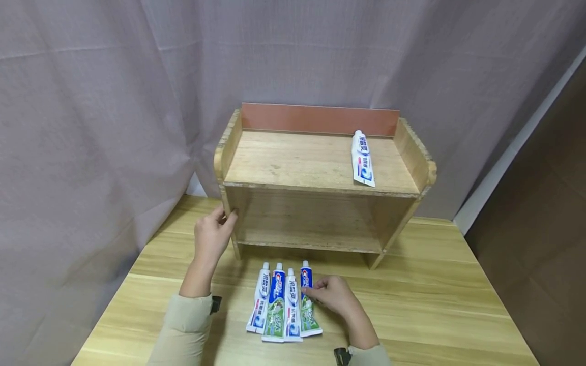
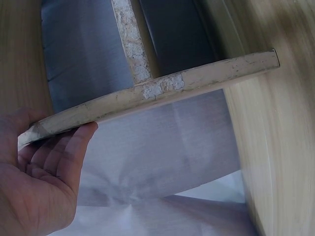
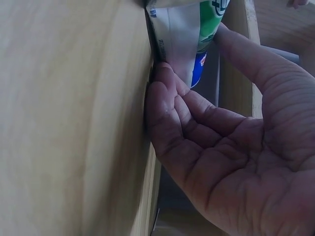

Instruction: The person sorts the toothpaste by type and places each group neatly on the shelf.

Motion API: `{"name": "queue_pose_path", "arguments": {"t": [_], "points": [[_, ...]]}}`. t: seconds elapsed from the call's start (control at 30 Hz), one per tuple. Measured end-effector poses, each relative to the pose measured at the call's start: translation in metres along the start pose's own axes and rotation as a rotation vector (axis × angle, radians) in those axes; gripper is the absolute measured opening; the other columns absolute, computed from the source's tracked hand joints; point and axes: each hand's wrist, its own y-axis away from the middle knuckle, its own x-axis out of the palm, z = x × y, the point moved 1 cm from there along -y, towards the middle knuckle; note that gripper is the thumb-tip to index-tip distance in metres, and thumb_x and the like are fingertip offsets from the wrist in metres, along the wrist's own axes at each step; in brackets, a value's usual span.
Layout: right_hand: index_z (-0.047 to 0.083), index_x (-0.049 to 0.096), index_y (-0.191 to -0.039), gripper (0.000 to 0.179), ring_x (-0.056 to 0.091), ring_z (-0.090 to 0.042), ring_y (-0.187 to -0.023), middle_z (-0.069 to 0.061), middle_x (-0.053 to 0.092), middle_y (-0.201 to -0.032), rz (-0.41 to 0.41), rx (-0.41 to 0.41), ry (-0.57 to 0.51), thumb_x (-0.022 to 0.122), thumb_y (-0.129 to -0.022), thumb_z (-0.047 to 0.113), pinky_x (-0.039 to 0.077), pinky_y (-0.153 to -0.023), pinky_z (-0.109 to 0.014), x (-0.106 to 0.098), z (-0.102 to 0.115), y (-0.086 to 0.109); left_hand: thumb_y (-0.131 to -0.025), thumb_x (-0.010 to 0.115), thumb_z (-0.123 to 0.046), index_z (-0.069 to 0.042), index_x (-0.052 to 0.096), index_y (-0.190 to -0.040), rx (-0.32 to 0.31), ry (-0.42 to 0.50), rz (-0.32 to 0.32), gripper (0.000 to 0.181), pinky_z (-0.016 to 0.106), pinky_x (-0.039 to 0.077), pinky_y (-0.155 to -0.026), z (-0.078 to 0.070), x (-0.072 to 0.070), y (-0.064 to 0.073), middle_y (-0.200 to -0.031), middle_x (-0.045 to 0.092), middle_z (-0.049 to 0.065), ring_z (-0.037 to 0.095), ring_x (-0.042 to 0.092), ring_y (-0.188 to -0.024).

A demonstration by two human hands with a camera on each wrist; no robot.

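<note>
Rightmost front toothpaste tube (image 1: 309, 311) in the pinch of right fingers (image 3: 165, 115), left fingers (image 2: 74, 155) around shelf side (image 2: 110, 106)

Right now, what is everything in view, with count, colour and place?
Wood-grain table: 1, yellowish, underneath
Two-tier wooden shelf: 1, light brown, table's back
Flat strip: 1, reddish-brown, shelf's top rear
Soft white toothpaste tubes: 3, blue-printed, one on shelf top, others first and third from left in front row
Two-tone toothpaste tubes: 2, blue and green, second and fourth there
Fabric curtain: 1, grey, behind
Flat surface: 1, dark brown, far right
Sleeves: 2, beige, forearms
Wrist pieces: 2, black, at wrists
Left hand: 1, bare, gripping shelf's left side
Right hand: 1, bare, pinching fourth tube
</note>
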Motion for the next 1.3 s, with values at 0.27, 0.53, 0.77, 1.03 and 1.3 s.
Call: {"name": "queue_pose_path", "arguments": {"t": [0.27, 0.53, 0.77, 1.03, 1.3], "points": [[0.007, 0.070, -0.079, 0.040, 0.053, -0.013, -0.057, 0.000, 0.060, -0.064, 0.000, 0.018, 0.013, 0.081, -0.081, 0.045, 0.047, -0.050, -0.025, 0.0014, 0.0006, 0.0005, -0.094, 0.071, -0.017, -0.004, 0.076, -0.105, 0.012, -0.010, 0.004, 0.018, 0.041, 0.064, -0.064, -0.0002, -0.0004, 0.0001, -0.093, 0.075, 0.019, 0.038, 0.074, -0.082], [0.008, 0.068, -0.078, 0.040, 0.052, -0.013, -0.055, 0.001, 0.060, -0.062, 0.008, 0.026, 0.020, 0.081, -0.081, 0.045, 0.045, -0.049, -0.024, 0.0034, -0.0009, 0.0000, -0.094, 0.070, -0.017, -0.004, 0.077, -0.104, 0.006, -0.008, -0.001, 0.017, 0.042, 0.064, -0.064, 0.0002, -0.0010, 0.0006, -0.093, 0.075, 0.019, 0.038, 0.074, -0.082], [0.007, 0.067, -0.077, 0.042, 0.053, -0.014, -0.059, 0.000, 0.061, -0.066, -0.005, 0.024, 0.050, 0.083, -0.078, 0.046, 0.046, -0.052, -0.025, 0.0026, 0.0017, 0.0011, -0.094, 0.070, -0.019, -0.005, 0.077, -0.104, 0.003, -0.015, 0.003, 0.018, 0.043, 0.064, -0.063, 0.0001, -0.0003, -0.0003, -0.092, 0.075, 0.018, 0.037, 0.074, -0.081], [0.009, 0.063, -0.073, 0.044, 0.049, -0.014, -0.056, 0.000, 0.058, -0.064, -0.009, 0.021, 0.083, 0.083, -0.078, 0.048, 0.042, -0.049, -0.023, 0.0068, 0.0009, -0.0006, -0.094, 0.069, -0.018, -0.004, 0.076, -0.106, 0.000, -0.006, 0.011, 0.020, 0.044, 0.064, -0.064, -0.0002, -0.0005, 0.0000, -0.094, 0.075, 0.019, 0.038, 0.074, -0.082], [0.011, 0.058, -0.069, 0.045, 0.045, -0.013, -0.054, 0.002, 0.054, -0.061, -0.015, 0.027, 0.118, 0.083, -0.077, 0.048, 0.039, -0.047, -0.022, 0.0084, 0.0011, -0.0014, -0.094, 0.070, -0.019, -0.005, 0.077, -0.102, 0.003, -0.020, -0.007, 0.018, 0.043, 0.064, -0.063, 0.0001, 0.0000, -0.0005, -0.091, 0.075, 0.018, 0.036, 0.075, -0.080]]}}
